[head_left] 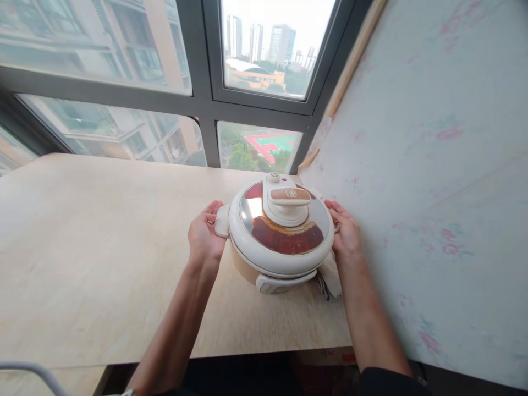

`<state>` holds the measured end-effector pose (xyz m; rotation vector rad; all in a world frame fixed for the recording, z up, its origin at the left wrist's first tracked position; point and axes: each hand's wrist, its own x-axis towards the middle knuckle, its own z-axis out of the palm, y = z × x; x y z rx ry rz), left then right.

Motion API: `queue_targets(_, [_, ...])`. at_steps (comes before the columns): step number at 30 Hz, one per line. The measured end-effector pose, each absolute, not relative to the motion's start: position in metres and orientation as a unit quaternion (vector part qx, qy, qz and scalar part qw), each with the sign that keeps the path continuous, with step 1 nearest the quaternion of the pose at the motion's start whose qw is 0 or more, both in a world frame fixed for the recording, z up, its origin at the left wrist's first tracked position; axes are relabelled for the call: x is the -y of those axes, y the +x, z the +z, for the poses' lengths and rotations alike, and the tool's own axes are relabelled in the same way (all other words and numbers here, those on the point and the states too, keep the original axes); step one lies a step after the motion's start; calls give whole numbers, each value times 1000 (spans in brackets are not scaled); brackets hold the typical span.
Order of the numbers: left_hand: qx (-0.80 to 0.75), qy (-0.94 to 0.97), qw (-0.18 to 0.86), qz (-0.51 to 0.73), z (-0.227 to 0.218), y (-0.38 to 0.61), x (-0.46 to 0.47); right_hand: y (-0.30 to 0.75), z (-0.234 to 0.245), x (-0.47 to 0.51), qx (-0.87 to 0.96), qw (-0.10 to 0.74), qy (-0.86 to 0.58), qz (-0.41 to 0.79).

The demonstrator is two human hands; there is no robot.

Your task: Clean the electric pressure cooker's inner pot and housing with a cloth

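A cream electric cooker (282, 267) with a round lid stands on the wooden counter, near the wall on the right. Its lid shows a shiny metal ring with a dark red-brown patch, and a raised handle (291, 196) with a brown top. My left hand (206, 234) is closed around the white side handle (221, 221) on the cooker's left. On the opposite side my right hand (343, 226) grips the other side handle, which is mostly hidden by the fingers. Below the right hand, a crumpled cloth (330, 276) lies against the cooker.
The pale wooden counter (103, 247) stretches left under a grey-framed window (202, 104). A flower-patterned wall (433, 192) rises close beside my right arm. At the lower left a grey cable (35, 368) curves over the counter's front edge.
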<state>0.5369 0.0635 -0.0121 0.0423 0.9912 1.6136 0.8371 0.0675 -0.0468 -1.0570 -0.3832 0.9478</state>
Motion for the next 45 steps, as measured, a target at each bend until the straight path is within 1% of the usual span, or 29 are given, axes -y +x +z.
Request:
queue_targets(10, [-433,45,580,688,-12,578,-74,869,-45,-72,169,758,-482,405])
queue_targets(17, [-436,71,564,697,-22,584,-73,877,-50,-75,221,747,-489,393])
queue_targets(22, [-420,156,604,659,-34,563,-70,875,-44,-61,234,725,-530,372])
queue_targets(24, [-422,184,607,648,-45,545,-67,864,-41,-41,243,743,-550,295])
queue_targets(25, [-432,198,597,646,-53,534,-64,854,-40,-27,245,766,-551,221])
queue_targets(26, [-449,215,581,645,-62,523,-61,840,-40,-11,248,790,-549,113])
queue_targets(27, [-473,236,557,641,-73,510,-57,823,-42,7,247,808,-534,15])
queue_targets(28, [-500,260,531,632,-86,498,-53,803,-45,25,248,825,-504,-55])
queue_targets(29, [-531,285,500,622,-99,486,-48,781,-51,44,265,839,-464,-103])
queue_targets(30, [-559,307,467,612,-112,474,-42,758,-58,61,315,832,-445,-105])
queue_targets(31, [-584,330,431,603,-126,464,-36,734,-67,75,396,797,-450,-68])
queue_targets(32, [-606,353,398,591,-138,456,-30,711,-78,85,510,733,-450,19])
queue_targets(33, [-623,376,370,577,-150,448,-23,689,-90,91,639,647,-399,118])
queue_targets(34, [-632,400,350,564,-161,442,-17,668,-103,91,719,569,-343,205])
queue_targets(36, [-633,440,338,540,-178,433,-6,632,-130,77,717,539,-300,324])
queue_targets(37, [-630,452,341,532,-184,430,-2,616,-143,66,695,534,-306,372])
queue_targets(39, [-623,459,352,526,-192,425,3,592,-167,40,661,474,-371,448])
queue_targets(42, [-623,451,358,530,-196,421,4,575,-191,9,630,437,-433,475])
queue_targets(45, [-626,462,349,523,-197,420,4,573,-200,-4,604,423,-462,493])
